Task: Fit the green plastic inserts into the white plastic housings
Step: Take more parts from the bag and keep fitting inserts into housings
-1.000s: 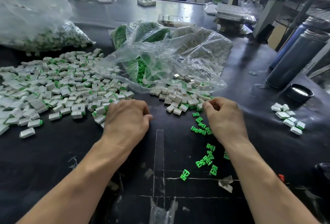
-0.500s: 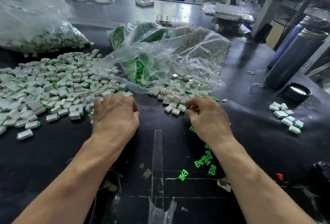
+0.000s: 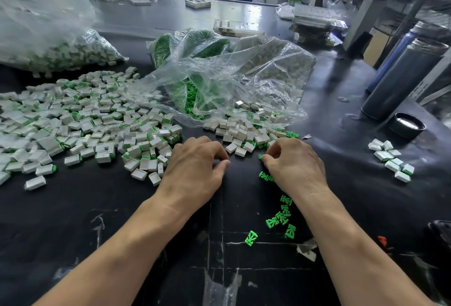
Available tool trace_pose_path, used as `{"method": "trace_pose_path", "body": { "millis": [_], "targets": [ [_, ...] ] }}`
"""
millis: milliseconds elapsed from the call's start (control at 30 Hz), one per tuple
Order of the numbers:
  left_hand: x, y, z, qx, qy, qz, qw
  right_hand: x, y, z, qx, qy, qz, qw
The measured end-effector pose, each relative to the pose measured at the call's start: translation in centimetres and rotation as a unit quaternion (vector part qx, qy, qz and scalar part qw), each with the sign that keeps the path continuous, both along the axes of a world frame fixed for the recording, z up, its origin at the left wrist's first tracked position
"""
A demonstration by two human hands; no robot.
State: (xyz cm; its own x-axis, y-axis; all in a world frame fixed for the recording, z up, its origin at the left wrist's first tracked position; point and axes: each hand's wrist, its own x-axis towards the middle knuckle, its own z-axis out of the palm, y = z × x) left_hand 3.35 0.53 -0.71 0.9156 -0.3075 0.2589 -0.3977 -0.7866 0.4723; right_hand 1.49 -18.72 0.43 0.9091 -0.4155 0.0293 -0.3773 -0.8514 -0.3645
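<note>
Over the black table point(image 3: 341, 196), the left hand point(image 3: 195, 169) hovers curled with nothing visibly held, while the right hand point(image 3: 295, 164) pinches a green insert point(image 3: 260, 157) beside loose white housings point(image 3: 240, 135)

Two bare forearms enter the view from the lower edge, each ending in a bare hand: the left hand point(image 3: 195, 166) and the right hand point(image 3: 296, 165). No sleeve, glove, watch, ring or strap shows on either arm from the wrist to the frame edge. The fingers point(image 3: 220, 163) are uncovered, with short nails where these can be seen, and tendons and wrist creases stand out on both forearms.
</note>
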Motion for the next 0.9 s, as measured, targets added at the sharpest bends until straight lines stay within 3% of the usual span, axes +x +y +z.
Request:
{"method": "trace_pose_path", "body": {
  "millis": [333,500,733,900],
  "targets": [
    [0.5,-0.2,-0.6,-0.022,0.005,-0.014,1.000,-0.1,0.0,-0.1,0.044,-0.028,0.031,0.998],
    [0.9,-1.0,-0.8,0.055,0.004,-0.038,0.998,0.0,0.1,-0.2,0.041,-0.030,0.034,0.998],
    [1.1,-0.5,-0.6,0.006,-0.032,0.002,0.999,0.1,0.0,-0.4,0.047,-0.033,0.038,0.998],
    [1.0,-0.7,-0.5,0.032,0.004,0.025,0.999,0.1,0.1,-0.4,0.051,-0.048,0.037,0.997]
  ]
}}
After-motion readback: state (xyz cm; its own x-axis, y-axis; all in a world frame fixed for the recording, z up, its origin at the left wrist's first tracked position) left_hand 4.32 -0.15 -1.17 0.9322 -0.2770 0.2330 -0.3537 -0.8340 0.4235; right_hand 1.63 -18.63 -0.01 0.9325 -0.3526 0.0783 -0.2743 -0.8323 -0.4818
